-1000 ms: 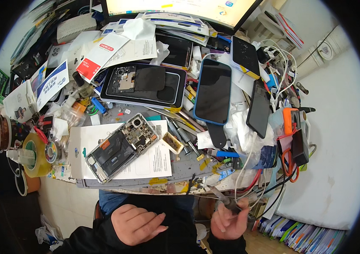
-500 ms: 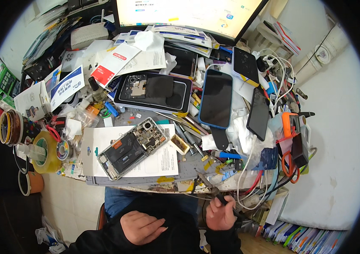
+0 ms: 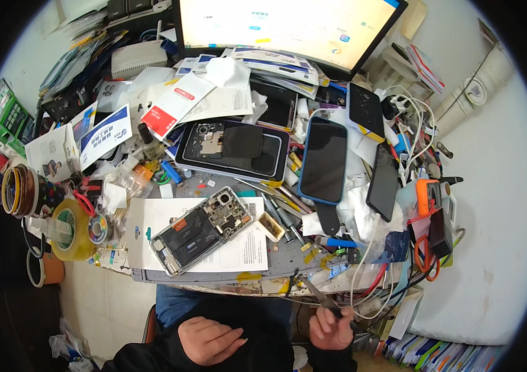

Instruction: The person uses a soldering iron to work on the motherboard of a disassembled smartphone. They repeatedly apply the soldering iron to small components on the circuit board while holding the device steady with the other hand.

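Note:
My right hand (image 3: 330, 330), below the desk's front edge, is closed around the dark handle of a soldering iron (image 3: 320, 296). Its metal barrel slants up and left, toward the edge. My left hand (image 3: 210, 341) rests against my dark clothing with its fingers extended and nothing in it. On the desk in front of me lies an opened phone (image 3: 201, 230), tilted, its black battery and circuit board exposed. Under it is a white printed card (image 3: 251, 255). A small amber-stained open box (image 3: 271, 227) sits at the phone's right.
Another opened phone (image 3: 207, 137) lies on a tray farther back. A blue-edged phone (image 3: 323, 162) and a dark phone (image 3: 382, 183) are to the right, among white cables (image 3: 362, 273) and tools. Yellow tape rolls (image 3: 72, 230) stand at left; a lit monitor (image 3: 288, 31) is behind.
The whole view has shifted, so the desk appears slightly lower and farther right. My right hand still grips the soldering iron, and my left hand stays at rest.

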Tool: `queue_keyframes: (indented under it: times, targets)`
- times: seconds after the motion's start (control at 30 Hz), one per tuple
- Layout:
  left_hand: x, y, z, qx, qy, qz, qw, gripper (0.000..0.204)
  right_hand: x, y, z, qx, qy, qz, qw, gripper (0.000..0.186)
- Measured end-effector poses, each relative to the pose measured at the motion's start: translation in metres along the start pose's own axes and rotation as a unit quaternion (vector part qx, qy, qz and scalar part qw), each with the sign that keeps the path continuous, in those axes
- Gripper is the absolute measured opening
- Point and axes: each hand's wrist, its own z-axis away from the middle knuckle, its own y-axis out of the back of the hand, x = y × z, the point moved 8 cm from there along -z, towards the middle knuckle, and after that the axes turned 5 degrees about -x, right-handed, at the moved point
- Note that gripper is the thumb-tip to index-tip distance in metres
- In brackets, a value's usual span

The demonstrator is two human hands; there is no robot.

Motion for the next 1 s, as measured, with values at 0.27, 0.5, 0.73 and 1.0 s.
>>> queue_keyframes:
  times: [0.27, 0.5, 0.73, 1.0]
  targets:
    - [0.004, 0.032, -0.048, 0.081, -0.017, -0.105, 0.991, 0.031, 0.006, 0.003, 0.0, 0.016, -0.014, -0.07, 0.997, 0.026]
    - [-0.001, 0.038, -0.095, 0.066, 0.027, -0.19, 0.979, 0.032, 0.008, 0.014, 0.005, 0.043, -0.009, -0.042, 0.998, 0.022]
    - [-0.007, 0.027, -0.107, 0.04, 0.024, -0.207, 0.977, 0.032, 0.007, 0.017, 0.008, 0.037, 0.007, -0.136, 0.99, 0.022]
    - [-0.013, 0.022, -0.109, 0.044, 0.032, -0.205, 0.977, 0.035, 0.003, 0.032, 0.012, 0.147, 0.027, 0.093, 0.984, 0.026]
